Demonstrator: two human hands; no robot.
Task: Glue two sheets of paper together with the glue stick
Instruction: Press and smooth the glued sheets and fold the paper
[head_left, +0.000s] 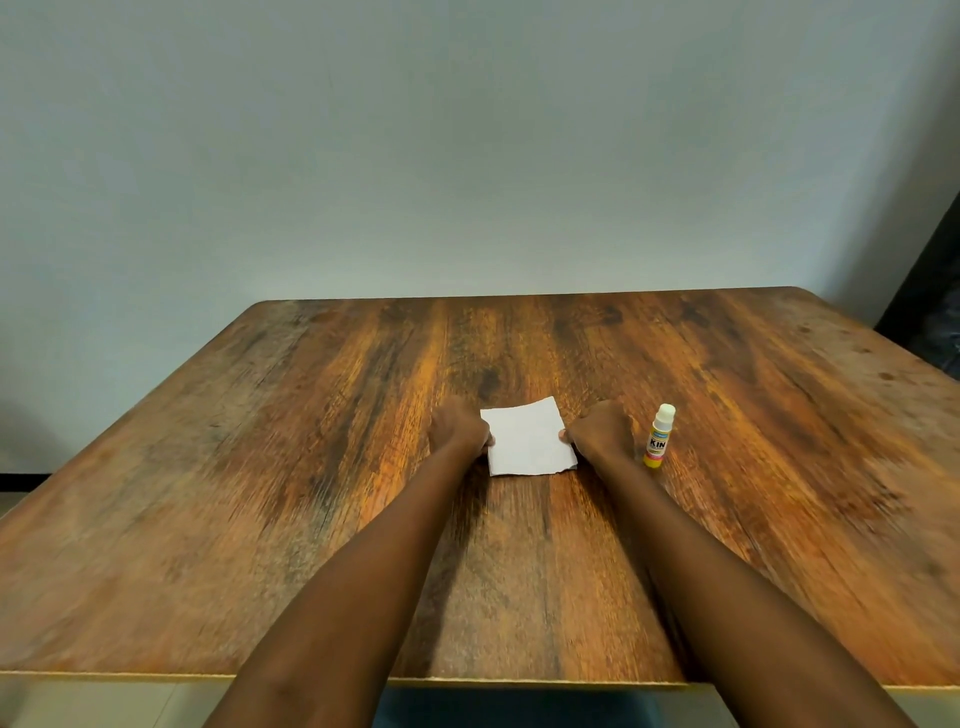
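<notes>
A small white square of paper lies flat in the middle of the wooden table. I cannot tell if it is one sheet or two stacked. My left hand pinches its left edge, fingers curled. My right hand grips its right edge with the thumb on top. A capped glue stick with a yellow label and white cap stands upright just to the right of my right hand, apart from it.
The table's far edge meets a plain pale wall. A dark object stands past the table's right far corner. The near table edge runs under my forearms.
</notes>
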